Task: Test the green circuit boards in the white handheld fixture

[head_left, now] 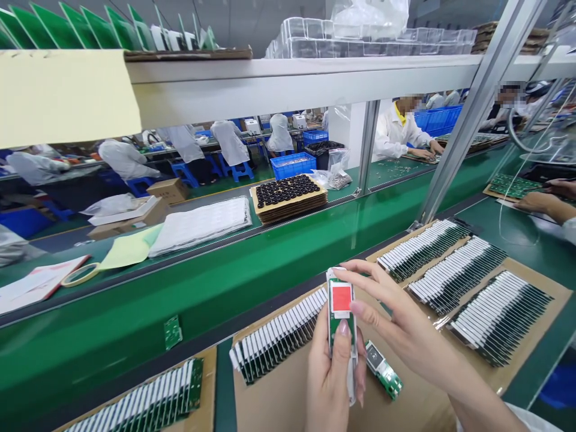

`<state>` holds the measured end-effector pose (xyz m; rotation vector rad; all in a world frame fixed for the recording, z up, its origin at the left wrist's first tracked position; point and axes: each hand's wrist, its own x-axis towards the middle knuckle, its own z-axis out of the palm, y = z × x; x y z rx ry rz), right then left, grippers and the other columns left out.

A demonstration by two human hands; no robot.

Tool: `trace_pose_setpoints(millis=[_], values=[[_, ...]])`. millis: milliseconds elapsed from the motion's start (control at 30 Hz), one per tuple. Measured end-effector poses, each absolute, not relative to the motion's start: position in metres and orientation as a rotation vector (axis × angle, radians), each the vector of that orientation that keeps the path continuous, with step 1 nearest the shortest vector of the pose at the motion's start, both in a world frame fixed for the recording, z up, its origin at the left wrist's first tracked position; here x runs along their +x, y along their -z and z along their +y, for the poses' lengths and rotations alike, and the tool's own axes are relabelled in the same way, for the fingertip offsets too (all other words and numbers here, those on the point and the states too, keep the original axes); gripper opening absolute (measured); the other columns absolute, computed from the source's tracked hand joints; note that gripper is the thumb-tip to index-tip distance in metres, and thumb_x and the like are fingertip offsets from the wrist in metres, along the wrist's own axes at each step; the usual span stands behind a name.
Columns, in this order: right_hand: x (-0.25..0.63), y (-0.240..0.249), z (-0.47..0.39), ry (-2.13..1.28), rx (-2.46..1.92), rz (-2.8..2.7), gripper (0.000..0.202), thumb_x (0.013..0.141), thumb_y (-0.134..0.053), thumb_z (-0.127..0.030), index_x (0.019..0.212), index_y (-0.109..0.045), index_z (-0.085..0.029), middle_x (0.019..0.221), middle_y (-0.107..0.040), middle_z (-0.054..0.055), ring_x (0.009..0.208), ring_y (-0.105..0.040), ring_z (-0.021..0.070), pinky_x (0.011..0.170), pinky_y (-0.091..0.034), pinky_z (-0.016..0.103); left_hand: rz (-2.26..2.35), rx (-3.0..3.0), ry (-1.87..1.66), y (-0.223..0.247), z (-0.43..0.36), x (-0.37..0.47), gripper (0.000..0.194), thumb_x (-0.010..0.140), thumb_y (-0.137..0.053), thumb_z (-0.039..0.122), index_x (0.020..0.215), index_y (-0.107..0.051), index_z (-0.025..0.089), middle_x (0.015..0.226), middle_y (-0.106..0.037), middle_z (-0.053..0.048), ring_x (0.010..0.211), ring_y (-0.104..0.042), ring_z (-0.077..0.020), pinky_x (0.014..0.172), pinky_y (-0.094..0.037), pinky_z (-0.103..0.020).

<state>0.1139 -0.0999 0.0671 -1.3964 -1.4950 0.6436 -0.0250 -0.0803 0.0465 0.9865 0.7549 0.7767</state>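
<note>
My left hand [330, 366] is wrapped round a slim white plastic housing [352, 384] with a green circuit board [335, 336] in it. The board carries a display with a red square [341, 298], and my left thumb presses just below it. My right hand [387, 300] grips the board's upper part lightly, its index fingertip at the top end and its thumb at the display's right edge. Another circuit board [384, 370] with a dark display lies on the cardboard below my right hand. Behind my left hand stands a row of boards with white parts [279, 333].
More board rows stand on cardboard at right [499, 318] and lower left [153, 402]. A loose board [173, 332] lies on the green conveyor belt [216, 288]. A metal post [477, 114] and an overhead shelf [292, 84] frame the bench. A co-worker's hands [540, 201] are at far right.
</note>
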Motion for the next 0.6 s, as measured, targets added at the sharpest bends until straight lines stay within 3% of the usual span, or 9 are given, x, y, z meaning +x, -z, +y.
trace_pose_setpoints(millis=[267, 500, 600], values=[[0.1119, -0.0711, -0.098, -0.667, -1.344, -1.406, 0.033, 0.098, -0.04, -0.036, 0.127, -0.053, -0.041, 0.132, -0.046, -0.002, 0.126, -0.044, 0.0139, 0.109, -0.036, 0.028, 0.714, 0.995, -0.798, -0.0441, -0.0814, -0.0237, 0.038, 0.093, -0.051, 0.04, 0.124, -0.04, 0.022, 0.077, -0.053, -0.001, 0.044, -0.041, -0.0075, 0.035, -0.035, -0.017], [0.1123, -0.0662, -0.0972, -0.603, -1.409, -1.355, 0.033, 0.085, -0.064, -0.033, 0.117, -0.061, -0.039, 0.129, -0.047, -0.002, 0.122, -0.046, 0.0165, 0.109, -0.034, 0.032, 0.751, 1.063, -0.779, -0.0449, -0.0798, -0.0211, 0.034, 0.093, -0.048, 0.042, 0.12, -0.044, 0.022, 0.072, -0.05, 0.001, 0.044, -0.04, -0.0082, 0.037, -0.036, -0.018], [0.1146, -0.0637, -0.0998, -0.576, -1.358, -1.244, 0.027, 0.081, -0.069, -0.031, 0.108, -0.065, -0.034, 0.121, -0.054, -0.001, 0.117, -0.05, 0.0172, 0.105, -0.037, 0.031, 0.69, 1.103, -0.686, -0.0441, -0.0748, -0.0227, 0.043, 0.093, -0.049, 0.043, 0.13, -0.039, 0.023, 0.072, -0.049, 0.001, 0.05, -0.045, -0.0112, 0.043, -0.041, -0.021]])
